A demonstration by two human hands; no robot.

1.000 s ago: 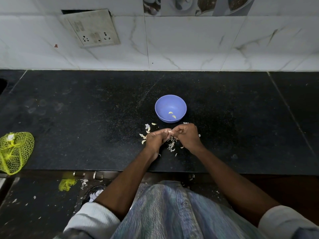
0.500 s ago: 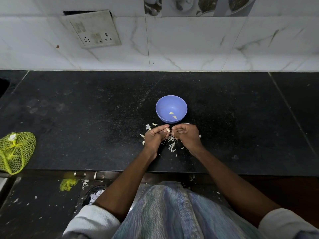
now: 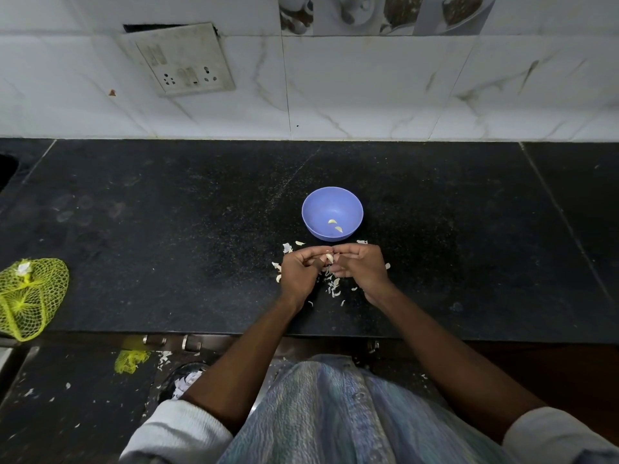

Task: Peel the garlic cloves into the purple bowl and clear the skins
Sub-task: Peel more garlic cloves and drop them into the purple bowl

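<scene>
Risk: garlic clove (image 3: 330, 258), small and slick, may slip from the fingertips onto the counter (image 3: 167, 229) among the skins (image 3: 335, 286) just short of the purple bowl (image 3: 332, 212); a hard tug may cause it. Left hand (image 3: 298, 272): fingers curled, pinching the clove just short of the bowl; right hand (image 3: 360, 267): fingers curled at the clove, apparently picking skin; bowl holds two peeled cloves (image 3: 335, 225).

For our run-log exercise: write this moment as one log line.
step: peeling | left hand and right hand: pinch garlic clove | purple bowl: two cloves | skins: on counter
</scene>
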